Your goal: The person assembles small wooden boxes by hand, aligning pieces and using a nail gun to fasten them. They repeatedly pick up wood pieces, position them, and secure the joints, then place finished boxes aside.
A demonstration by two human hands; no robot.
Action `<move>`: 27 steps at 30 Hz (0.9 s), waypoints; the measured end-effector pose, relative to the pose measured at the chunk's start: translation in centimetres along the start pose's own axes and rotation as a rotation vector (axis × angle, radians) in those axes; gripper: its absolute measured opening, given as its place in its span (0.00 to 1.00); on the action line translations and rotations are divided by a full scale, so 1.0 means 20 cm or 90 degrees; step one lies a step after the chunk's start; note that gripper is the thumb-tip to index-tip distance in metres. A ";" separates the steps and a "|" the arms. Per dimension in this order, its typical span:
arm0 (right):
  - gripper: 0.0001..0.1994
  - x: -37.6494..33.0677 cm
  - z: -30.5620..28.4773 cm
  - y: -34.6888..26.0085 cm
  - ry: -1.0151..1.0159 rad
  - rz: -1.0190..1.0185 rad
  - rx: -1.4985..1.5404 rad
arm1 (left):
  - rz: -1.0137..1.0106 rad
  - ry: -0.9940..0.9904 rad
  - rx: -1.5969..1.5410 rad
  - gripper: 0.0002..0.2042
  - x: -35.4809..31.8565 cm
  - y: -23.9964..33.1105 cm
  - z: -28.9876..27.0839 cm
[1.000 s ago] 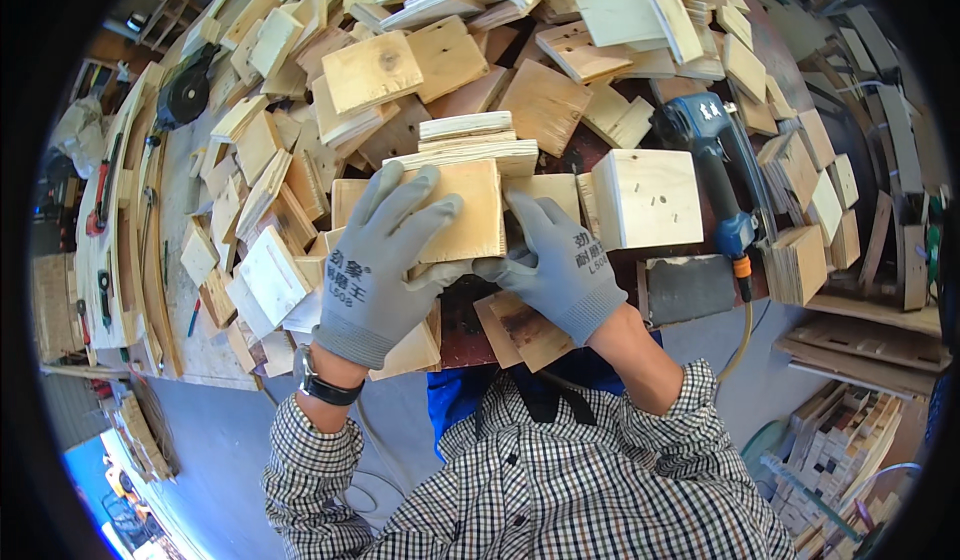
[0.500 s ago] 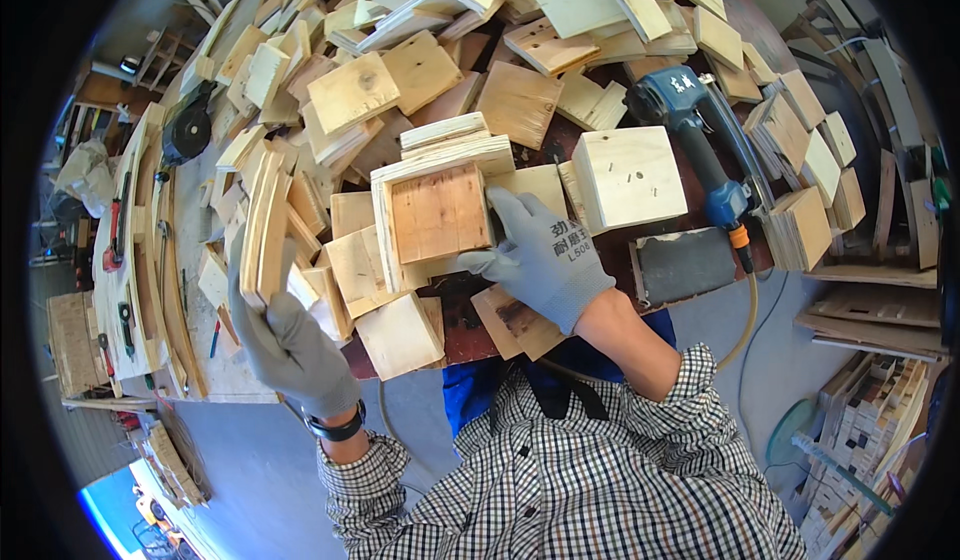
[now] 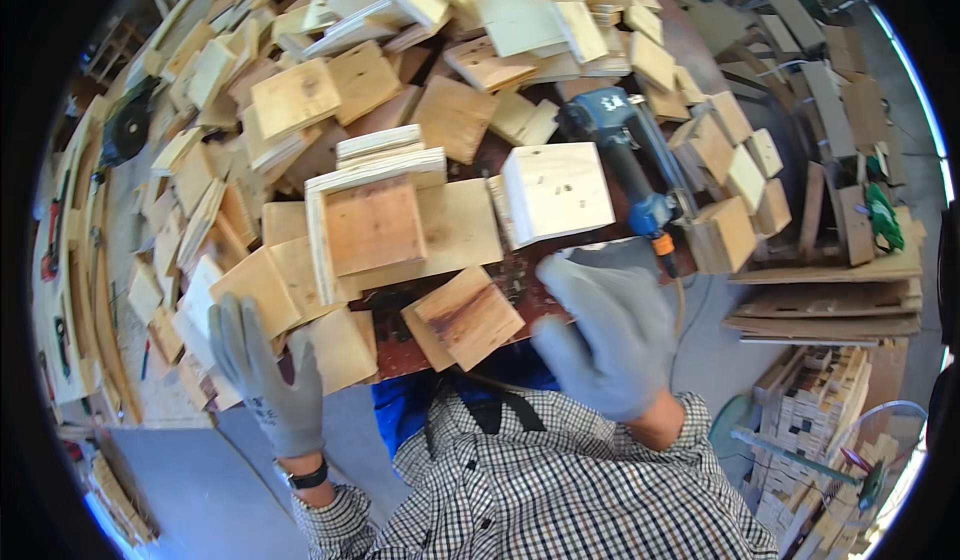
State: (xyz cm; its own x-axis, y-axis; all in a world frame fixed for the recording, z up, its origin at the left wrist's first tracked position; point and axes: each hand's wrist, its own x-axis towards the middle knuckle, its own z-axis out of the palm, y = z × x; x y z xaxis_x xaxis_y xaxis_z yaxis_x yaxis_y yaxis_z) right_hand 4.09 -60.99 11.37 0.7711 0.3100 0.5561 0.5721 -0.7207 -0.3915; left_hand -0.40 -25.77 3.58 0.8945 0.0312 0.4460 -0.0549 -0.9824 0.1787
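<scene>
My left hand [image 3: 268, 375], in a grey glove, is open with fingers spread, its tips at the edge of a square wooden board [image 3: 255, 285] in the pile. My right hand [image 3: 612, 330], gloved too and slightly blurred, hovers at the table's front edge with thumb and fingers apart. Beside it a dark grey pad [image 3: 625, 254] is partly covered. Between my hands sits a reddish square block [image 3: 375, 228], with pale boards standing along its left and far sides. It rests on a flat board [image 3: 458, 225]. Two small boards [image 3: 468, 315] lie nearer to me.
A pale wooden box-like block [image 3: 560, 195] stands right of centre, beside a blue and black nail gun [image 3: 625, 155] with a hose. Loose boards [image 3: 385, 5] heap up at the back. A stack of blocks [image 3: 725, 235] stands at right, a black tape measure [image 3: 128, 130] far left.
My left hand has let go of the boards it held upright and come down with fingers spread. My right hand has left the reddish block and moved right and nearer. The view has shifted.
</scene>
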 end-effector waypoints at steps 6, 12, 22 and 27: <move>0.14 -0.28 -0.29 0.34 0.073 0.457 0.040 | 0.058 0.037 0.083 0.34 0.09 0.02 0.03; 0.18 -0.36 -0.38 0.63 0.136 0.473 -0.026 | 0.100 0.062 0.049 0.34 0.20 0.14 -0.04; 0.46 0.18 -0.12 0.82 -0.374 0.394 -0.267 | 0.162 -0.132 -0.036 0.35 0.36 0.32 0.13; 0.49 0.30 0.09 0.83 -0.346 0.521 -0.271 | 0.125 -0.110 -0.114 0.31 0.34 0.30 0.19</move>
State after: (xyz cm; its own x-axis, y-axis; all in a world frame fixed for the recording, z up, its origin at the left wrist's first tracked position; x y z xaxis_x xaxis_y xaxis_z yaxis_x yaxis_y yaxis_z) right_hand 18.74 -69.94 6.87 0.9575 -0.2067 -0.2014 -0.2389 -0.9592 -0.1514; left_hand 6.97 -32.12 4.39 0.9203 -0.2026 0.3346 -0.2975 -0.9179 0.2624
